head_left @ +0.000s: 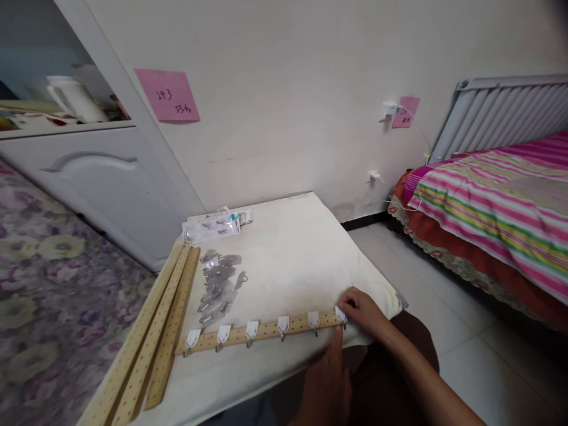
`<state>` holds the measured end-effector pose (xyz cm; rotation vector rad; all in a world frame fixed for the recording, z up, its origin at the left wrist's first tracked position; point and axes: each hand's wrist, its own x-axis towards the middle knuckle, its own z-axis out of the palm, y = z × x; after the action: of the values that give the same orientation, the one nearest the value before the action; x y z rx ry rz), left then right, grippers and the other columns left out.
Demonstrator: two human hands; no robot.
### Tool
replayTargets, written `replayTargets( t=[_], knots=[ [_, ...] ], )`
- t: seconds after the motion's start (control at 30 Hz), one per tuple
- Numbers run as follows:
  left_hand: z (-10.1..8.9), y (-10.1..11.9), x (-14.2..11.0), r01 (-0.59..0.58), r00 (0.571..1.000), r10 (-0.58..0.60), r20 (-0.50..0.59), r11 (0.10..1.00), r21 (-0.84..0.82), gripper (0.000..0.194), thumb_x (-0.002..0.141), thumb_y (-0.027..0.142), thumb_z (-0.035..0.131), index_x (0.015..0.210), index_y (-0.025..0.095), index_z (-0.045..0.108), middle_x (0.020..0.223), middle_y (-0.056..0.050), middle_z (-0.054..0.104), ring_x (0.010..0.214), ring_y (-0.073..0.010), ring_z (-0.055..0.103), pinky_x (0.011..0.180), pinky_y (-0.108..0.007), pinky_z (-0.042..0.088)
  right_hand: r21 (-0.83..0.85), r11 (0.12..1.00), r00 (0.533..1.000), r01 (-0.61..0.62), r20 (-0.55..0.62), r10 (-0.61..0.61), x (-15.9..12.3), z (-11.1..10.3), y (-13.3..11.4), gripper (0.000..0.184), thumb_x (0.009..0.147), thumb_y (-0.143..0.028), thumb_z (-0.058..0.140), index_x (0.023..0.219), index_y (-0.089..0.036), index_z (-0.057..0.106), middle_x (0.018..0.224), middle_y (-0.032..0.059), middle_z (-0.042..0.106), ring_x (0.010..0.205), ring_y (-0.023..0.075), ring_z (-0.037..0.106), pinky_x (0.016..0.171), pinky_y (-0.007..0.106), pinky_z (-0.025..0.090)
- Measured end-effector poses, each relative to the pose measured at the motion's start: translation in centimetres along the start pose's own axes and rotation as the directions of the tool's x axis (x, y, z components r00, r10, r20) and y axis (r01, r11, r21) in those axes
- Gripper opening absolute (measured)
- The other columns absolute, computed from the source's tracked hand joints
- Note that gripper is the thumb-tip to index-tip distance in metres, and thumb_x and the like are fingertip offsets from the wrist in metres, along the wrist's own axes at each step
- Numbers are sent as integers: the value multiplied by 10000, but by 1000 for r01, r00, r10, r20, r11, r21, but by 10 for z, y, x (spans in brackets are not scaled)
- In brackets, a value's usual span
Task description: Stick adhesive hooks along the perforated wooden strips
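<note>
A pale wooden strip with rows of small holes (266, 331) lies near the front edge of the cloth-covered table (284, 260). Several white adhesive hooks (283, 324) with metal prongs sit spaced along it. At the strip's right end, my right hand (364, 312) has thumb and fingers closed on the last white hook (340, 314). From below, my left hand (327, 378) reaches up with its index finger stretched out, its tip at that same hook; its other fingers are blurred. A group of loose hooks with clear backings (217, 287) lies at the left of the table.
More perforated wooden strips (175, 325) lie along the table's left edge. Packaged hooks (213, 226) sit at the back left. A wall with pink notes (167, 94) stands behind, a white cabinet (97, 189) to the left, and a bed with striped cover (488, 189) to the right.
</note>
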<state>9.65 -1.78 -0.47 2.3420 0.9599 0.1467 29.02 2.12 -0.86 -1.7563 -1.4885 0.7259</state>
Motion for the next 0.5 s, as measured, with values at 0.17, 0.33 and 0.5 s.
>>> replayTargets(
  t=[0.17, 0.33, 0.5],
  knots=[
    [-3, 6, 10, 74, 997, -75, 32, 997, 33, 660, 835, 124, 327, 1465, 86, 138, 1451, -171, 375, 1201, -285, 524, 949, -419, 470, -16, 1000, 1000, -19, 6, 19, 1, 1, 2, 126, 757, -257, 510, 679, -182, 574, 761, 24, 588, 735, 173, 546, 687, 275, 410],
    [1, 3, 17, 109, 992, -116, 53, 987, 122, 649, 849, 114, 307, 1473, 130, 128, 1409, -158, 447, 1054, -261, 619, 884, -386, 501, -21, 1000, 1000, -21, 1, 21, 2, 1, 0, 130, 757, -263, 506, 666, -187, 558, 753, 22, 586, 735, 172, 551, 678, 270, 408],
    [6, 0, 17, 103, 994, -109, 26, 979, 177, 688, 828, 117, 343, 1476, 155, 113, 1386, -165, 474, 936, -266, 657, 811, -388, 519, -30, 999, 999, -44, -9, 44, 0, 0, -2, 128, 760, -267, 499, 670, -190, 549, 748, 19, 591, 721, 169, 550, 661, 267, 405]
  ],
)
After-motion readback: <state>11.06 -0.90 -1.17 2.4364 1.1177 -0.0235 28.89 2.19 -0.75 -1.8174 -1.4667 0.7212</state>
